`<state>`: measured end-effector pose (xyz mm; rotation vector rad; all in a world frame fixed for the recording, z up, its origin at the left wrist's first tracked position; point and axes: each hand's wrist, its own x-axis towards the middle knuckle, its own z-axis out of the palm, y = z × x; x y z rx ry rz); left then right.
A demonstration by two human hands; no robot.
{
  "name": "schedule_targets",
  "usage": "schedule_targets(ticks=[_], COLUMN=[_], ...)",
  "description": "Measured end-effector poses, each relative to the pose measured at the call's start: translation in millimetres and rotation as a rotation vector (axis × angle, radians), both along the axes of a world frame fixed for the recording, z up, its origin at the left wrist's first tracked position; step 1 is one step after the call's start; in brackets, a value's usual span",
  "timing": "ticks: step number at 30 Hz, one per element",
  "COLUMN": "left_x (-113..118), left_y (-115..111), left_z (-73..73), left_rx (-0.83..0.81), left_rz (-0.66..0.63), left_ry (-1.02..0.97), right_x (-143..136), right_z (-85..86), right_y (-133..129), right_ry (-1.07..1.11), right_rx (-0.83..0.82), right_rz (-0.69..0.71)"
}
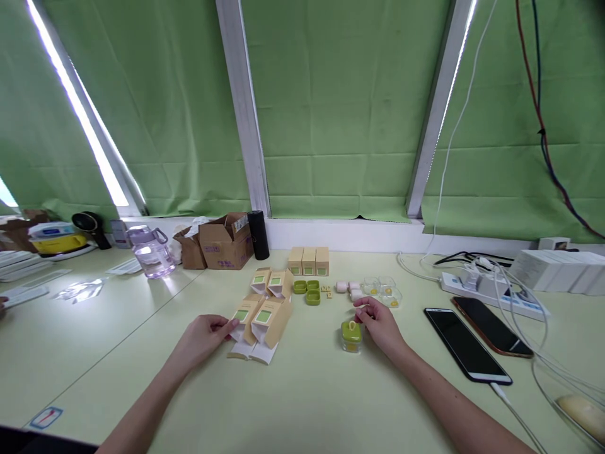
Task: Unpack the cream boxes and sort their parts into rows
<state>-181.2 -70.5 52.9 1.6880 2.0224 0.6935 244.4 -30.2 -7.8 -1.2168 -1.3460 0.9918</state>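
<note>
A small clear container with a green lid (351, 337) stood on the pale table (302, 410), a little yellow loop on its top. The right hand (380, 328) was at its right side, fingers curved by the lid's edge; whether they gripped it I could not tell. To the left lay four beige cartons (271, 318) with open white flaps, in two pairs one behind the other. The left hand (203, 337) had its thumb and forefinger at the left edge of the nearer pair, though I could not tell if they pinched it. Between the hands and farther back sat three green lids (312, 297), with tiny yellowish pieces (329, 295), pale pink cylinders (341, 287) and clear cups (387, 291) to their right. Behind these, three upright cartons (309, 260) stood side by side. Two phones lay at the right, near a white power strip (447, 283); a lavender bottle (154, 255) and a cardboard box (224, 246) stood at the left, before green curtains (350, 107).
</note>
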Motion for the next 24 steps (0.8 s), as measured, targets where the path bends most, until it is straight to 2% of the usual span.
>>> schedule_targets(ticks=[2, 5, 7, 10, 14, 18, 24], left_x=[-1, 9, 25, 56, 92, 108, 109], left_y=[-1, -5, -9, -13, -8, 1, 8], left_z=[2.9, 9.1, 13.4, 18.3, 19.6, 16.2, 11.6], left_rx=[0.044, 0.228, 0.353, 0.425, 0.413, 0.375, 0.369], left_rz=[0.016, 0.055, -0.042, -0.272, -0.452, -0.455, -0.433], left_ry=[0.095, 0.306, 0.414, 0.51, 0.626, 0.678, 0.685], right_x=[0, 0, 0, 1, 1, 2, 1], right_z=[-0.5, -2.3, -3.9, -5.5, -6.9, -10.5, -13.3], right_y=[1, 2, 2, 3, 4, 5, 7], right_ry=[-0.001, -0.006, -0.01, -0.009, -0.007, -0.001, -0.004], right_rx=[-0.004, 0.005, 0.014, 0.028, 0.04, 0.044, 0.042], right_rz=[0.002, 0.001, 0.001, 0.006, 0.009, 0.018, 0.02])
